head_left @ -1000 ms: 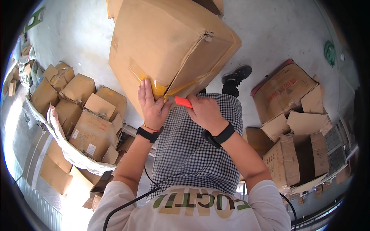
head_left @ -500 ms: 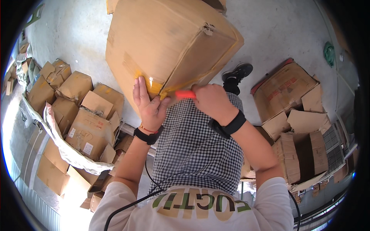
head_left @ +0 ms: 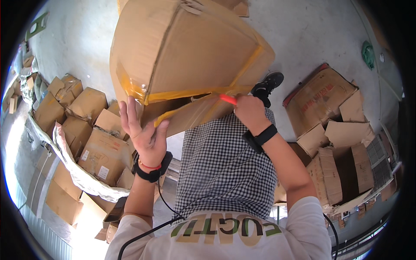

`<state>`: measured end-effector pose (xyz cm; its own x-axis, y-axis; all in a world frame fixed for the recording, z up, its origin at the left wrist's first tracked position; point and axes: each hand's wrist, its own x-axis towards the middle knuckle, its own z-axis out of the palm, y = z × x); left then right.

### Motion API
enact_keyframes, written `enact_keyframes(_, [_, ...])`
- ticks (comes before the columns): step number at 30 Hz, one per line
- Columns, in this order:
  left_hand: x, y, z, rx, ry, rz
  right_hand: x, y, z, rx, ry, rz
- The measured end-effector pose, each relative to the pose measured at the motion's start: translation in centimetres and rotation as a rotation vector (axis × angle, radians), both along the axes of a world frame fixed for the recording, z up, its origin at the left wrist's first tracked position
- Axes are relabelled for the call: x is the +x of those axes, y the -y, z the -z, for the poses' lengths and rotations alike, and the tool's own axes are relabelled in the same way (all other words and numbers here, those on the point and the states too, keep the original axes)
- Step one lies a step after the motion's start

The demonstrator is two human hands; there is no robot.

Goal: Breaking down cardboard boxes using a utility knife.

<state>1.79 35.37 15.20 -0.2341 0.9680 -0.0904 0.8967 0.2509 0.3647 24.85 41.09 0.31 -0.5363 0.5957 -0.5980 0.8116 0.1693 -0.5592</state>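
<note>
A large brown cardboard box (head_left: 203,52) stands tilted before me, with strips of yellow tape along its edges. Along the near edge the tape is parted, and a dark gap shows above a loosened flap (head_left: 190,116). My right hand (head_left: 250,112) is closed around a box cutter (head_left: 228,99) with a red-orange handle, held at the right end of this gap. Its blade cannot be made out. My left hand (head_left: 145,134) lies at the box's near left corner, fingers stretched out and apart against its side, thumb by the taped flap edge.
Several cardboard boxes (head_left: 104,149) are piled at left behind a whitish plastic sheet (head_left: 78,169). More opened cartons (head_left: 318,99) lie at right, beside a shoe (head_left: 268,85). A green bundle (head_left: 368,55) lies on the concrete floor (head_left: 320,34) at far right.
The box has turned, bringing its taped near edge round to face me. The cutter has moved right along that edge, and a gap has opened. My left hand has shifted left and down.
</note>
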Motion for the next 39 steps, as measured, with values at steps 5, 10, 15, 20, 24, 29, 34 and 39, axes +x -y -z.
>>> enact_keyframes(5, [-0.2, 0.0, -1.9, -0.034, 0.114, -0.027, 1.2, 0.5, 1.4, -0.062, 0.061, -0.019])
enact_keyframes(10, [-3.0, -0.2, -4.9, 0.009, 0.134, -0.063, 6.9, 1.5, 4.8, -0.076, 0.169, -0.060])
enact_keyframes(15, [-4.6, -0.4, -6.1, -0.051, 0.229, -0.070, 3.8, -2.2, -2.6, -0.294, -0.193, 0.194])
enact_keyframes(20, [-4.4, -0.2, -5.0, -0.120, 0.261, -0.039, -2.4, -4.5, -7.4, -0.263, -0.247, -0.159])
enact_keyframes(24, [-4.2, 0.3, -4.5, -0.101, 0.283, -0.072, -1.7, -3.3, -4.9, -0.234, -0.113, -0.226])
enact_keyframes(29, [-4.5, 1.2, -4.2, -0.060, 0.416, -0.172, 8.6, -0.2, 4.2, -0.037, 0.357, -0.226])
enact_keyframes(34, [-7.6, 2.5, -4.3, -0.133, 0.480, -0.205, 13.9, -0.2, 8.7, -0.089, 0.435, -0.230])
enact_keyframes(39, [-11.4, 5.1, -2.7, -0.220, 0.535, -0.468, 11.5, 0.3, 8.9, -0.120, 0.402, -0.134])
